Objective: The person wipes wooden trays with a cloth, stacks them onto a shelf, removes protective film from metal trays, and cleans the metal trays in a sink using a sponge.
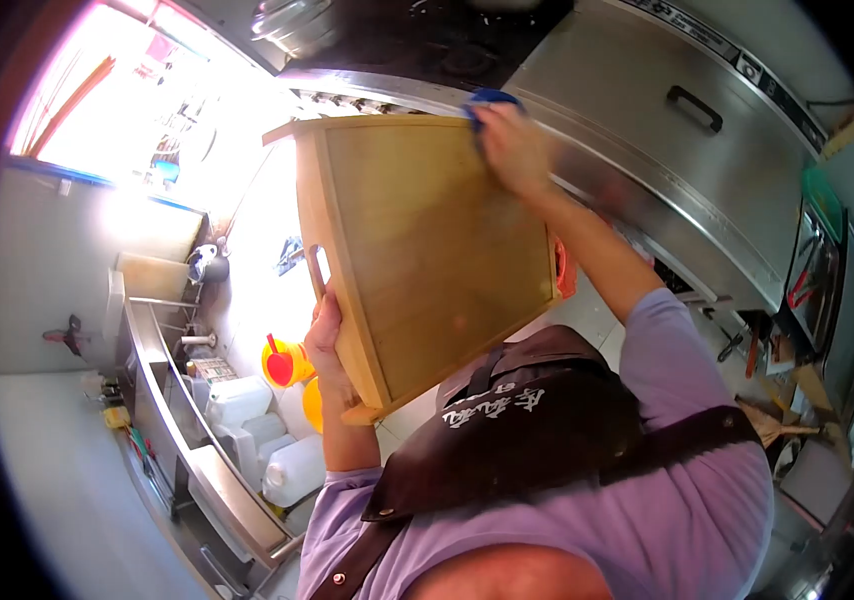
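Look, the biggest thing is the metal machine (pixel 637 120), up past your right arm, with a black handle (pixel 695 108) on its front. Next comes the wooden tray (pixel 437 250), the thing you are working on. It is held up in the air in front of you, tilted, between your two hands. Your brown apron (pixel 537 430) with white writing is just below it, over your purple shirt (pixel 687 430). White jugs (pixel 292 470) sit in a group down to the left, and a yellow tub (pixel 295 364) with a red scoop (pixel 277 366) is near your left hand (pixel 324 330). That hand holds the tray's side by the long slot (pixel 319 264); most of its fingers are hidden, so I cannot tell if they are spread. Smallest is the blue cloth (pixel 490 100). Your right hand (pixel 513 150) has it at the tray's far right corner, fingers bent and close together on the cloth.
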`<state>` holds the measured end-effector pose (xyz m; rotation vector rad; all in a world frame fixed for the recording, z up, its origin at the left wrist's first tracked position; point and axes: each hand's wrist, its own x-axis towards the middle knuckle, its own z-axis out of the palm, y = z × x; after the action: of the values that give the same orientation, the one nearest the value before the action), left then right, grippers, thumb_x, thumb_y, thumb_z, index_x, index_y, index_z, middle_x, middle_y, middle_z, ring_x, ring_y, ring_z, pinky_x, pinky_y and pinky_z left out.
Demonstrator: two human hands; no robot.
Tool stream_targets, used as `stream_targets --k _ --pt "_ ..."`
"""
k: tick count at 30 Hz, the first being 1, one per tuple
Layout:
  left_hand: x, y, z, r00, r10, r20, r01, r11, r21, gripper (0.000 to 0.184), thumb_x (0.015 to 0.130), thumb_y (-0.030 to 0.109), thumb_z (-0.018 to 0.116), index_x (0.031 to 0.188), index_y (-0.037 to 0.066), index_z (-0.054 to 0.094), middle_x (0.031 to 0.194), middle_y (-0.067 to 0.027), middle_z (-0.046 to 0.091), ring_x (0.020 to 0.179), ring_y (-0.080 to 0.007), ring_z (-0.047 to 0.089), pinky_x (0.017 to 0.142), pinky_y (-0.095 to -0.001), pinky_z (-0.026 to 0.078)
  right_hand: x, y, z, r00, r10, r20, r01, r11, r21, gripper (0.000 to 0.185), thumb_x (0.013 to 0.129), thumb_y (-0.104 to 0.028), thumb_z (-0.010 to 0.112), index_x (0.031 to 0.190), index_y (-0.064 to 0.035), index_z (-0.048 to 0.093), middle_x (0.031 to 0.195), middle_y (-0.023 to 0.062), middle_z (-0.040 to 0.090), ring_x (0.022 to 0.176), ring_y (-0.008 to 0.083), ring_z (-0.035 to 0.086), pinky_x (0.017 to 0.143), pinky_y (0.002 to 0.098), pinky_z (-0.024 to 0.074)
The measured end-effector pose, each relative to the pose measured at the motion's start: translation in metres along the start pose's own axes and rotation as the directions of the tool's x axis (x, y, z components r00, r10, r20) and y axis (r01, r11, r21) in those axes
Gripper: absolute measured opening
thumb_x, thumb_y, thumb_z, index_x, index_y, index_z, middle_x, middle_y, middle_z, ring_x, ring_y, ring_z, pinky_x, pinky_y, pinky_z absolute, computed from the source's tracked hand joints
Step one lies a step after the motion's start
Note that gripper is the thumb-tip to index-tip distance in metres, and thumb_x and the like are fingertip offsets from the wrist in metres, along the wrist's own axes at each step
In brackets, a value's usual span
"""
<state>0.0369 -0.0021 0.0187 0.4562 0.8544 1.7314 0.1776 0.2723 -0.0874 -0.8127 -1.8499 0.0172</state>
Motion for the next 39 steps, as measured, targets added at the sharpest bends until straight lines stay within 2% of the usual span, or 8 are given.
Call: stream_targets --k 6,12,18,24,26,30,34,39 --pt "-0.004 0.005 -0.006 0.997 0.059 -0.040 -0.053 0.988 0.144 0.043 0.097 0.024 0.043 0.135 0.004 0.040 0.110 -0.0093 0.061 0.097 -0.0168 0.061 0.082 -0.0283 0.052 -0.058 0.089 0.002 0.889 0.417 0.192 -0.437 0.896 0.076 0.016 0.082 -0.017 0.056 0.091 -0.0120 0.068 0.091 0.0113 0.062 0.082 0.0298 0.063 0.070 0.0405 0.0494" --pt "0.021 0.006 0.000 0.977 0.211 0.036 -0.210 0.977 -0.023 0.047 0.100 0.025 0.037 0.142 0.008 0.030 0.132 -0.0138 0.048 0.113 -0.0251 0.055 0.094 -0.0359 0.048 -0.085 0.051 -0.007 0.936 0.253 0.245 -0.283 0.954 0.096 0.023 0.083 -0.015 0.059 0.104 -0.0055 0.063 0.095 0.0136 0.060 0.085 0.0347 0.060 0.074 0.0394 0.0490" --pt "0.023 0.011 -0.023 0.971 0.225 -0.082 -0.187 0.926 0.328 0.044 0.101 0.025 0.034 0.140 0.007 0.033 0.128 -0.0118 0.050 0.111 -0.0204 0.055 0.091 -0.0336 0.050 -0.177 0.020 -0.050 0.826 0.061 0.560 -0.202 0.960 0.195 0.022 0.082 -0.011 0.060 0.102 -0.0040 0.063 0.099 0.0144 0.062 0.087 0.0342 0.062 0.075 0.0390 0.0500" --pt "0.049 0.009 -0.028 0.962 0.196 -0.192 -0.175 0.977 0.118 0.045 0.097 0.015 0.037 0.141 0.010 0.030 0.119 -0.0113 0.055 0.099 -0.0197 0.060 0.085 -0.0303 0.052 -0.178 0.026 -0.037 0.737 0.364 0.570 -0.472 0.880 0.049 0.021 0.080 -0.015 0.061 0.097 -0.0046 0.066 0.100 0.0150 0.064 0.088 0.0325 0.063 0.076 0.0381 0.0497" --pt "0.060 0.006 -0.044 0.943 0.333 0.007 -0.264 0.735 0.624 0.049 0.095 0.015 0.041 0.142 0.012 0.028 0.117 -0.0111 0.056 0.096 -0.0205 0.061 0.082 -0.0311 0.053 -0.169 -0.004 -0.043 0.749 0.314 0.583 -0.436 0.897 0.077 0.019 0.079 -0.018 0.060 0.089 -0.0038 0.068 0.090 0.0138 0.065 0.081 0.0322 0.063 0.074 0.0407 0.0492" --pt "0.073 -0.003 -0.045 0.996 0.084 -0.034 -0.087 0.989 -0.117 0.042 0.095 0.017 0.044 0.134 0.007 0.037 0.113 -0.0139 0.059 0.092 -0.0225 0.063 0.079 -0.0337 0.054 -0.136 -0.084 -0.059 0.743 0.199 0.639 -0.465 0.840 0.279 0.016 0.078 -0.013 0.063 0.089 -0.0012 0.067 0.086 0.0122 0.063 0.074 0.0278 0.062 0.067 0.0342 0.0490" --pt "0.079 -0.022 -0.047 0.997 0.045 0.065 -0.030 0.978 -0.206 0.035 0.095 0.023 0.045 0.122 0.001 0.049 0.113 -0.0166 0.060 0.095 -0.0248 0.063 0.080 -0.0367 0.054 -0.078 -0.164 -0.071 0.906 -0.015 0.423 -0.295 0.695 0.656 0.013 0.075 -0.004 0.065 0.088 -0.0021 0.066 0.081 0.0097 0.060 0.071 0.0259 0.061 0.063 0.0322 0.0489" --pt "0.068 -0.013 -0.038 1.000 -0.001 -0.006 -0.001 0.973 -0.230 0.036 0.095 0.027 0.046 0.120 0.001 0.052 0.110 -0.0148 0.062 0.093 -0.0266 0.064 0.081 -0.0387 0.054 -0.096 -0.136 -0.064 0.909 -0.368 0.194 0.198 0.794 0.575 0.022 0.067 -0.008 0.068 0.087 -0.0051 0.060 0.086 0.0062 0.058 0.075 0.0231 0.061 0.062 0.0339 0.0503"
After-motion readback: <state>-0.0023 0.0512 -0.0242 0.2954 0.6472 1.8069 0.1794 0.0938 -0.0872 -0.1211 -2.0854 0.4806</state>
